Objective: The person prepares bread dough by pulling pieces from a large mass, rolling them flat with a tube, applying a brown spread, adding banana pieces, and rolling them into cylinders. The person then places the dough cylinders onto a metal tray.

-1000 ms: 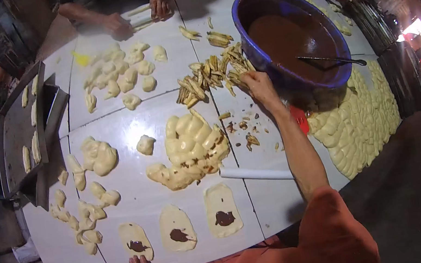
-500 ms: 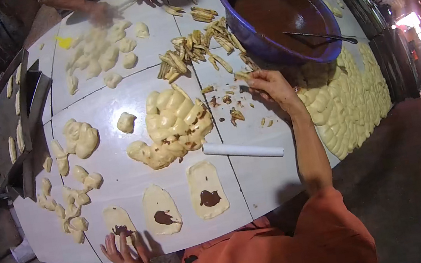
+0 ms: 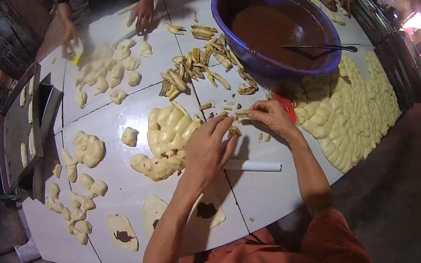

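My right hand (image 3: 272,116) pinches a short yellowish-brown banana strip (image 3: 242,114) above the table. Close by, my left hand (image 3: 208,145) has its fingertips drawn together near the strip's left end; whether anything is between them is hidden. Small banana scraps (image 3: 233,130) lie beneath the hands. A white rolling pin (image 3: 260,165) rests partly behind my left hand. Along the near edge lie three flattened dough pieces, each with dark brown filling: the left one (image 3: 128,226) shows fully, while my left forearm partly covers the middle one (image 3: 152,209) and the right one (image 3: 216,216).
Banana strips (image 3: 192,68) are heaped beyond my hands, beside a blue basin (image 3: 223,30) of brown filling with a spoon. Dough mounds (image 3: 168,124) and loose lumps (image 3: 89,149) spread leftward; packed dough (image 3: 351,114) covers the right. Trays (image 3: 15,135) stand left. Co-workers' hands (image 3: 142,14) work opposite.
My left hand has moved from the left dough piece up and right, beside my right hand. My right hand has come slightly nearer with the banana strip. The view has shifted a little.
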`<action>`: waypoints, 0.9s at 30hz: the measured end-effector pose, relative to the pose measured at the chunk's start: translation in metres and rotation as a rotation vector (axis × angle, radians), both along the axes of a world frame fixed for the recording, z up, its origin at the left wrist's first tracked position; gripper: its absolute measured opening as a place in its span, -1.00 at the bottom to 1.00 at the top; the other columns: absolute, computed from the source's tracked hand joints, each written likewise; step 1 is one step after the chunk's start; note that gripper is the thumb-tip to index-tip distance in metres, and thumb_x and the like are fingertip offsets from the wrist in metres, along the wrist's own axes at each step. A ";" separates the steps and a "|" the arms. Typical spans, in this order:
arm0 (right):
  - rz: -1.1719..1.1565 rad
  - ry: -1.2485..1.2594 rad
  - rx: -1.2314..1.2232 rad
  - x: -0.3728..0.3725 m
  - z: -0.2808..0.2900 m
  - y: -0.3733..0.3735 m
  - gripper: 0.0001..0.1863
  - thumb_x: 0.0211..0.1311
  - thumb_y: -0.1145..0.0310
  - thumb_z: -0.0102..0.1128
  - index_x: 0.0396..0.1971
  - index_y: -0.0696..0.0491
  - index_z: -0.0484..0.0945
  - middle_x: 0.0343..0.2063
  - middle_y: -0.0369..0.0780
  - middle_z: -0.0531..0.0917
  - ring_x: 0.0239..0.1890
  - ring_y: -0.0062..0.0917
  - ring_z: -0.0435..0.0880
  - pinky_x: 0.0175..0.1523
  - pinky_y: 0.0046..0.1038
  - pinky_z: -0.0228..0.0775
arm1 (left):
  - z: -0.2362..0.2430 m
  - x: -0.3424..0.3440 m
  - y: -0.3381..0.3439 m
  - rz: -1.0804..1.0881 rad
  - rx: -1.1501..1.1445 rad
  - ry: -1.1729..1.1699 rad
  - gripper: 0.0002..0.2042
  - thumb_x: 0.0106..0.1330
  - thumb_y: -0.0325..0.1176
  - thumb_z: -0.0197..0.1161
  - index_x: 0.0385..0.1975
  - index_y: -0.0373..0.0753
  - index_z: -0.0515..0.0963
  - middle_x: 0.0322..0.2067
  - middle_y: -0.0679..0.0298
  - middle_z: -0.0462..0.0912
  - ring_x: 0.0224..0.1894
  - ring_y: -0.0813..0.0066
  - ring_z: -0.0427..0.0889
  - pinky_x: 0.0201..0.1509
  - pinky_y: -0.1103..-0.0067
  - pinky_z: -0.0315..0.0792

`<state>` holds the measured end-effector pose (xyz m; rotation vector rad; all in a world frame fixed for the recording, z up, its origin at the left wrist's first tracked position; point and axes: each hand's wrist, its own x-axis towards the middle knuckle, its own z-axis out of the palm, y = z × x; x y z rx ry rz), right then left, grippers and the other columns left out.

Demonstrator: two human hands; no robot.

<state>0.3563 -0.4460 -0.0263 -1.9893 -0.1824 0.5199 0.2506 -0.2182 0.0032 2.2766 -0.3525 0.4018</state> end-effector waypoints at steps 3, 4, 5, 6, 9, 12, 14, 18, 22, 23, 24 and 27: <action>0.018 0.002 0.108 0.001 -0.008 -0.002 -0.76 0.31 0.31 0.26 -0.26 0.20 0.70 -0.50 -0.40 0.62 -0.40 -0.72 0.51 -0.27 -0.56 0.38 | -0.009 0.045 -0.020 -0.060 0.040 0.112 -0.64 0.29 -0.35 0.38 0.09 -0.21 0.61 0.00 0.06 0.69 0.01 0.04 0.70 0.01 0.30 0.58; 0.072 -0.050 0.091 0.002 -0.008 -0.002 -0.77 0.30 0.32 0.27 -0.25 0.20 0.69 -0.50 -0.40 0.62 -0.40 -0.70 0.52 -0.24 -0.54 0.41 | -0.008 0.055 -0.025 -0.099 0.107 0.213 -0.65 0.30 -0.35 0.37 0.08 -0.21 0.62 -0.04 0.06 0.71 -0.03 0.04 0.71 -0.02 0.30 0.59; 0.127 -0.102 0.073 0.003 -0.009 -0.002 -0.78 0.30 0.33 0.27 -0.24 0.20 0.68 -0.49 -0.40 0.62 -0.39 -0.68 0.53 -0.22 -0.53 0.43 | -0.009 0.062 -0.026 -0.101 0.107 0.216 -0.65 0.30 -0.35 0.37 0.08 -0.21 0.62 -0.04 0.06 0.71 -0.03 0.04 0.71 -0.02 0.30 0.59; 0.086 -0.058 0.096 0.003 -0.007 -0.005 -0.77 0.28 0.33 0.28 -0.25 0.22 0.69 -0.46 -0.37 0.66 -0.33 -0.65 0.58 -0.14 -0.49 0.48 | -0.009 0.068 -0.027 -0.125 0.133 0.276 -0.67 0.29 -0.36 0.35 0.06 -0.19 0.64 -0.09 0.07 0.73 -0.07 0.05 0.73 -0.03 0.29 0.59; 0.101 -0.094 0.061 0.007 -0.017 -0.013 -0.76 0.28 0.33 0.26 -0.25 0.22 0.70 -0.41 -0.31 0.73 -0.27 -0.65 0.63 -0.09 -0.45 0.50 | -0.030 0.073 -0.030 -0.140 0.118 0.240 -0.72 0.25 -0.39 0.33 -0.03 -0.14 0.69 -0.24 0.08 0.77 -0.17 0.03 0.75 -0.08 0.26 0.59; 0.109 -0.175 -0.073 0.005 -0.014 -0.009 -0.73 0.28 0.30 0.28 -0.23 0.23 0.72 -0.38 -0.19 0.79 -0.30 -0.57 0.71 -0.10 -0.42 0.55 | -0.037 0.075 -0.032 -0.108 0.189 0.234 -0.74 0.24 -0.47 0.22 -0.13 -0.13 0.75 -0.32 0.06 0.76 -0.21 0.05 0.76 -0.15 0.25 0.59; 0.129 -0.223 -0.201 0.003 -0.003 -0.003 -0.70 0.27 0.28 0.33 -0.18 0.23 0.72 -0.39 -0.13 0.79 -0.32 -0.49 0.75 -0.11 -0.43 0.57 | -0.040 0.078 -0.030 -0.107 0.215 0.276 -0.77 0.25 -0.41 0.27 -0.12 -0.12 0.74 -0.30 0.08 0.77 -0.20 0.03 0.76 -0.12 0.23 0.59; 0.045 -0.158 -0.044 0.001 -0.021 -0.012 -0.73 0.30 0.29 0.35 -0.20 0.21 0.75 -0.44 -0.32 0.74 -0.40 -0.72 0.60 -0.25 -0.56 0.47 | -0.040 0.078 -0.034 -0.091 0.228 0.292 -0.81 0.32 -0.27 0.30 -0.16 -0.11 0.76 -0.29 0.10 0.76 -0.22 0.04 0.76 -0.12 0.22 0.59; 0.021 0.098 0.115 0.001 -0.024 -0.020 -0.74 0.39 0.27 0.36 -0.16 0.18 0.74 -0.48 -0.35 0.67 -0.55 -0.83 0.49 -0.53 -0.71 0.23 | -0.048 0.078 -0.034 -0.064 0.196 0.271 -0.82 0.31 -0.31 0.28 -0.18 -0.08 0.77 -0.34 0.12 0.75 -0.21 0.09 0.76 -0.14 0.26 0.60; 0.022 0.099 0.113 0.000 -0.020 -0.023 -0.74 0.39 0.27 0.36 -0.16 0.18 0.74 -0.48 -0.35 0.67 -0.55 -0.83 0.49 -0.53 -0.71 0.23 | -0.051 0.078 -0.031 -0.061 0.232 0.217 -0.82 0.28 -0.36 0.29 -0.19 -0.06 0.77 -0.38 0.12 0.74 -0.22 0.11 0.75 -0.15 0.28 0.60; -0.029 0.166 0.176 -0.002 -0.015 -0.027 -0.73 0.39 0.26 0.36 -0.15 0.17 0.74 -0.49 -0.36 0.66 -0.60 -0.85 0.45 -0.58 -0.73 0.17 | -0.060 0.078 -0.029 -0.048 0.227 0.234 -0.79 0.29 -0.41 0.24 -0.18 -0.03 0.78 -0.25 0.18 0.73 -0.13 0.17 0.74 -0.11 0.32 0.62; -0.157 0.233 0.152 -0.007 0.003 -0.028 -0.73 0.45 0.23 0.30 -0.11 0.15 0.72 -0.51 -0.38 0.62 -0.70 -0.88 0.34 -0.65 -0.76 0.09 | -0.058 0.074 -0.034 -0.032 0.290 0.050 -0.77 0.28 -0.45 0.23 -0.19 -0.02 0.79 -0.07 0.22 0.69 -0.04 0.20 0.72 -0.07 0.34 0.63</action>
